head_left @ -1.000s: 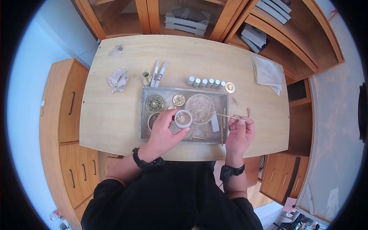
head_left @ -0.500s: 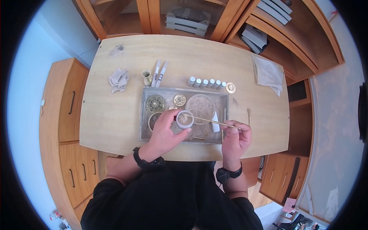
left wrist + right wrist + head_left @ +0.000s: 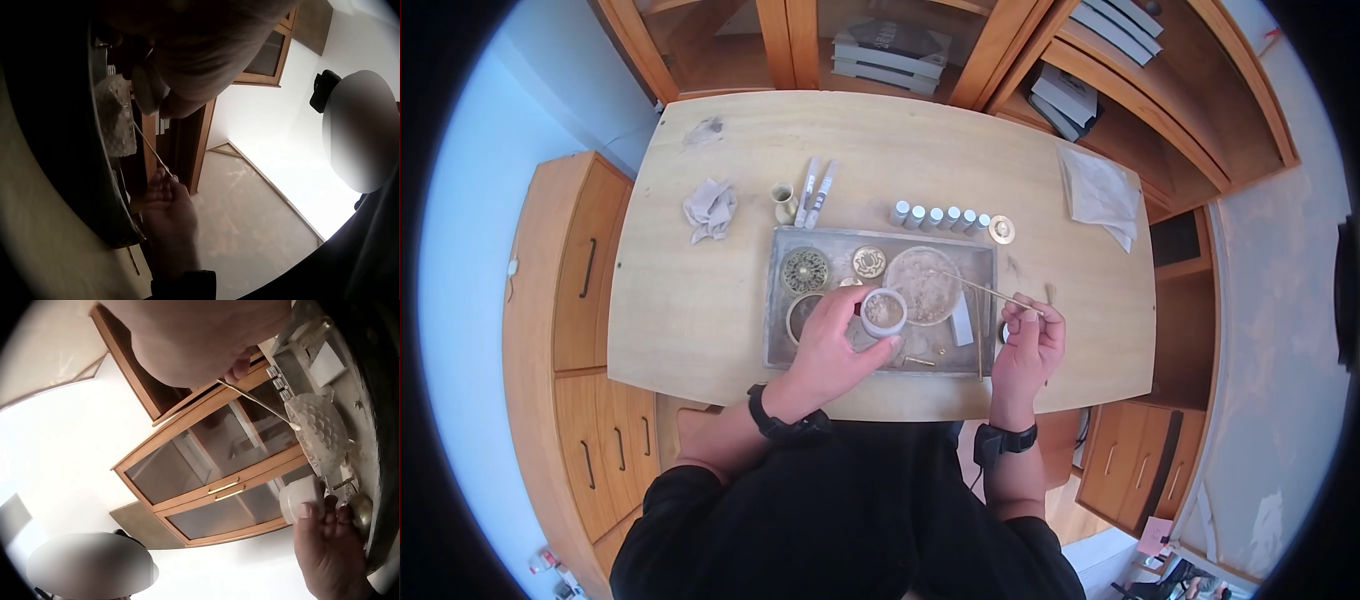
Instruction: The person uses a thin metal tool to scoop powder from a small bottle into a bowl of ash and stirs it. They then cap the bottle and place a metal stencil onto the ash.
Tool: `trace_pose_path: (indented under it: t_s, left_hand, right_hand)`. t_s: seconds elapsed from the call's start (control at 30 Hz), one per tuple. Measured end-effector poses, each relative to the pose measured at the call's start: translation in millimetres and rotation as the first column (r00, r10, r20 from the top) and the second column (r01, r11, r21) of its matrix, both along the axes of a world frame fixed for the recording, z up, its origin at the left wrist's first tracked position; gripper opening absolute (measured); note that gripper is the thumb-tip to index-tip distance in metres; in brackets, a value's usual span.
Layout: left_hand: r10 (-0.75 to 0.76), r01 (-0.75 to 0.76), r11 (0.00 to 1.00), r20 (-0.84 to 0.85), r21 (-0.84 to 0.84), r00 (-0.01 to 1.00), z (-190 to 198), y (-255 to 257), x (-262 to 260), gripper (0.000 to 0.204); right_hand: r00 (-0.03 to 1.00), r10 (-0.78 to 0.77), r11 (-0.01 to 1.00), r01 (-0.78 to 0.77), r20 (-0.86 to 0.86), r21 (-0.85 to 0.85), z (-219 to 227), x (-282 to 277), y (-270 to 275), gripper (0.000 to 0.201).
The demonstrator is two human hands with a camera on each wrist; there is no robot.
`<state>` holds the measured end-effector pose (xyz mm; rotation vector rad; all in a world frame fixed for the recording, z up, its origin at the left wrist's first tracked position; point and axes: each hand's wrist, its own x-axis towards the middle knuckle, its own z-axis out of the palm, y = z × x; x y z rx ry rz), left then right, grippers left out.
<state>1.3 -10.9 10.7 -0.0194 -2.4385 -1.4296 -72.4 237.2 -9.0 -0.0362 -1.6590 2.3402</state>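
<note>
Golden stick (image 3: 988,291) aslant, tip leftward

Pale jar (image 3: 884,332), thin slanted stick (image 3: 990,291)

Knobbly bowl (image 3: 322,428), smooth jar (image 3: 297,499), wooden table (image 3: 700,330)

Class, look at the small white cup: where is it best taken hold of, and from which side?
Hold the small white cup by its outer wall, probably from the left, as the left hand does: the wall is rounded. Its mouth is open with powder inside, so keep clear of the rim. This leaves the right side free for the thin stick.
</note>
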Motion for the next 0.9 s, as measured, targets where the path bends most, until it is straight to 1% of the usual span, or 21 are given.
trace_pose_path:
  t_s: [0.07, 0.1, 0.2, 0.4, 0.6, 0.7, 0.8, 0.9]
  left_hand:
    - [0.010, -0.011, 1.000, 0.048, 0.024, 0.999, 4, 1, 0, 0.057]
    - [0.005, -0.006, 1.000, 0.034, 0.031, 0.999, 2, 1, 0, 0.057]
    - [-0.002, 0.002, 0.999, 0.007, 0.045, 1.000, -4, 1, -1, 0.056]
    - [-0.003, 0.003, 1.000, 0.029, 0.025, 1.000, 1, 2, -1, 0.055]
    - [-0.002, 0.002, 0.999, 0.012, 0.038, 1.000, -4, 2, 0, 0.055]
    - [-0.006, 0.006, 0.999, 0.015, 0.041, 1.000, -3, 2, 0, 0.055]
    - [-0.009, 0.009, 0.999, 0.012, 0.036, 1.000, -3, 2, 0, 0.055]
    - [-0.011, 0.011, 1.000, 0.005, 0.024, 1.000, -2, 2, 0, 0.056]
  right_hand:
    - [1.000, 0.006, 0.998, -0.007, 0.008, 0.066, -2, -1, 0, 0.011]
    - [1.000, 0.009, 0.995, -0.011, 0.013, 0.098, -3, -1, 0, 0.011]
    - [1.000, 0.011, 0.993, -0.012, 0.012, 0.121, -4, 0, -1, 0.011]
    - [0.999, 0.022, 0.996, -0.025, 0.029, 0.086, -3, 1, -1, 0.011]
    - [0.999, 0.013, 0.999, -0.011, 0.037, -0.051, -1, 2, -1, 0.011]
    - [0.999, 0.035, 0.992, -0.032, 0.022, -0.122, 2, 2, 2, 0.010]
    - [0.998, 0.057, 0.983, -0.060, -0.025, -0.175, 10, 6, 1, 0.010]
    - [0.994, 0.092, 0.979, -0.100, -0.054, -0.178, 17, 9, 1, 0.009]
